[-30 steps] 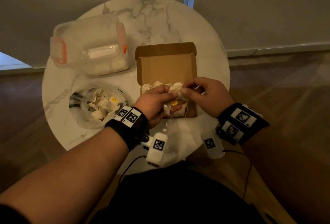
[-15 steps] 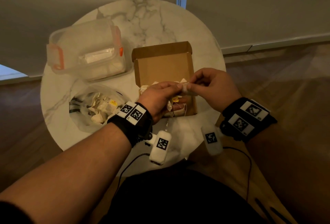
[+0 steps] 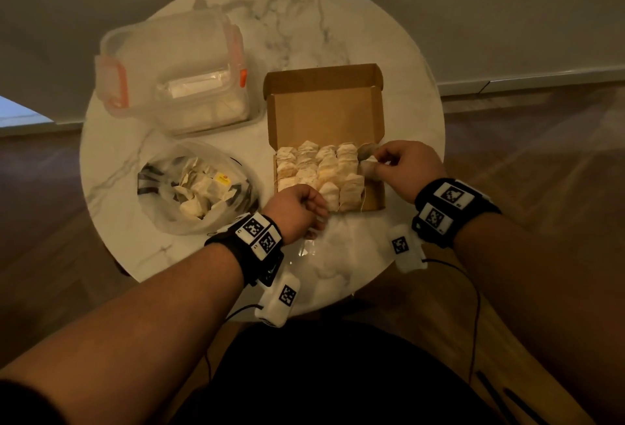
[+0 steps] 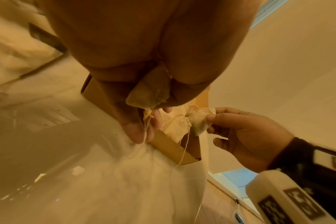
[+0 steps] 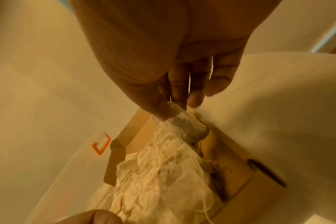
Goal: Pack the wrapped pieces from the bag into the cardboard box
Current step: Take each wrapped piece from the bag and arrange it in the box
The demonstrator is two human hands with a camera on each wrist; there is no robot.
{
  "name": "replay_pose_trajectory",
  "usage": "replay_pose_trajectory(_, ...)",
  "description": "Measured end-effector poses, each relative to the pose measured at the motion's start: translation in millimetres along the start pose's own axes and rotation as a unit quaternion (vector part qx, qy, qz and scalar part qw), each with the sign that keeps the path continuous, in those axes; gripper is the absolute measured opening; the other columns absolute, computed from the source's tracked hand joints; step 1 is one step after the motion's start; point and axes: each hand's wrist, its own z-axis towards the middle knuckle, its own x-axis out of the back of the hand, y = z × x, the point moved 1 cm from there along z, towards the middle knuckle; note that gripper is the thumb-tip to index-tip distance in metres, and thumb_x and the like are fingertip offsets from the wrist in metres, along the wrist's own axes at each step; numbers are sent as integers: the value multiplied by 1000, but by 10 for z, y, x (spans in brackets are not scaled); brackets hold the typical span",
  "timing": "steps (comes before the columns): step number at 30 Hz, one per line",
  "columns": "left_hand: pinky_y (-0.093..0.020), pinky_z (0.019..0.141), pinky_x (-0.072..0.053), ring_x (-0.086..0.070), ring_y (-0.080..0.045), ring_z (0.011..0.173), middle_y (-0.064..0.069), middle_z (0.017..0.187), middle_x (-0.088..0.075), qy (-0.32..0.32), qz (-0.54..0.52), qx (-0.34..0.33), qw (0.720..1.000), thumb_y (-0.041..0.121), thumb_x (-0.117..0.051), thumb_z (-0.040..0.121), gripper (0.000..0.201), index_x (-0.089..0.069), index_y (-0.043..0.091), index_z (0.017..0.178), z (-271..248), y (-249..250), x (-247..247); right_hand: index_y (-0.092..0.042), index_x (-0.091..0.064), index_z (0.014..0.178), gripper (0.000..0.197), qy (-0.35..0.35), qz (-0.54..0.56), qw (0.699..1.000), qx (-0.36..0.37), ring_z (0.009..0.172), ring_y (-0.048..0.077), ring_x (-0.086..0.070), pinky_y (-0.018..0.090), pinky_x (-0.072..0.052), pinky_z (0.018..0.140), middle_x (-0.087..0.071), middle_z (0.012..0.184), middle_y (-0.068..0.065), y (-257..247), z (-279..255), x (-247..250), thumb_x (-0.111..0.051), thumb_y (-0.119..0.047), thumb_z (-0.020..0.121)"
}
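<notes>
Cardboard box (image 3: pixel 324 113) sits open on the round marble worktop (image 3: pixel 304 18), and its near half is already lined with rows of pale wrapped pieces (image 3: pixel 318 167) set upright side by side. Only a strip along the right wall looks unfilled, and the far half of the floor is bare.

That strip is where the right hand (image 3: pixel 409 167) is working: thumb and fingers pinch one wrapped piece (image 5: pixel 184 125) over the right edge of the box, beside the outermost row. The left hand (image 3: pixel 294 211) hangs at the near left corner of the box, its fingers curled round another piece (image 4: pixel 150 92) tucked into the palm, with a thread trailing down past the fingertips.

Left of the box, the clear plastic bag (image 3: pixel 196 187) lies open with a loose heap of pieces inside, so the supply is far from used up. Behind it stands a lidded plastic container (image 3: pixel 176 72) with orange clips.

By my reading the packing is roughly at its midpoint: the two pieces in hand have yet to be seated, then the rest of the bag has to follow into the empty far half.
</notes>
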Motion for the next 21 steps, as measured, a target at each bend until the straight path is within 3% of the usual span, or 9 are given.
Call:
replay_pose_trajectory(4, -38, 64, -58, -70, -31, 84, -22, 107, -71, -3, -10, 8, 1000, -21, -43, 88, 36, -61, 6, 103, 25, -39, 13, -30, -78, 94, 22, 18, -31, 999, 7, 90, 12, -55, 26, -39, 77, -59, 97, -8, 48, 159, -90, -81, -47, 81)
replay_pose_trajectory(8, -39, 64, -60, -70, -27, 81, -10, 95, -70, 1, -27, 19, 999, -19, -44, 88, 35, -62, 7, 104, 41, -61, 32, -34, -78, 100, 22, 17, -35, 999, -2, 85, 13, -56, 24, -37, 68, -60, 89, -8, 86, 224, -121, -78, -48, 82)
replay_pose_trajectory(12, -40, 66, -61, -70, -27, 82, -11, 96, -70, 7, -46, 30, 998, -20, -41, 88, 38, -62, 6, 107, 79, -78, 46, -35, -74, 100, 17, 72, -7, 997, -9, 73, 10, -60, 28, -50, 65, -64, 78, -9, 59, 176, -101, -77, -40, 84)
replay_pose_trajectory(14, -41, 68, -60, -70, -27, 82, -12, 94, -70, 9, -52, 31, 998, -20, -40, 89, 38, -61, 6, 106, 101, -83, 44, -34, -70, 97, 10, 82, -21, 996, 13, 73, 9, -62, 27, -50, 65, -68, 81, -10, 43, 85, -96, -72, -36, 87)
replay_pose_trajectory(16, -39, 65, -59, -70, -27, 77, -13, 90, -69, 12, -62, 29, 998, -21, -39, 89, 37, -60, 4, 106, 113, -84, 45, -35, -72, 99, 12, 35, -89, 993, 61, 86, 16, -67, 31, -53, 74, -74, 96, -10, 52, 6, -125, -65, -35, 90)
replay_pose_trajectory(18, -37, 62, -56, -69, -26, 72, -14, 87, -68, 13, -77, 28, 997, -23, -37, 89, 37, -59, 1, 105, 123, -86, 40, -35, -74, 112, 27, -51, -203, 973, 100, 103, 23, -66, 37, -54, 87, -73, 115, -4, 74, -15, -203, -56, -32, 93)
replay_pose_trajectory(21, -37, 60, -56, -69, -27, 71, -15, 86, -68, 8, -84, 28, 996, -25, -37, 87, 38, -59, 1, 103, 127, -87, 40, -33, -71, 120, 34, -130, -299, 941, 90, 106, 28, -64, 39, -54, 88, -71, 120, 1, 34, 43, -297, -53, -27, 91)
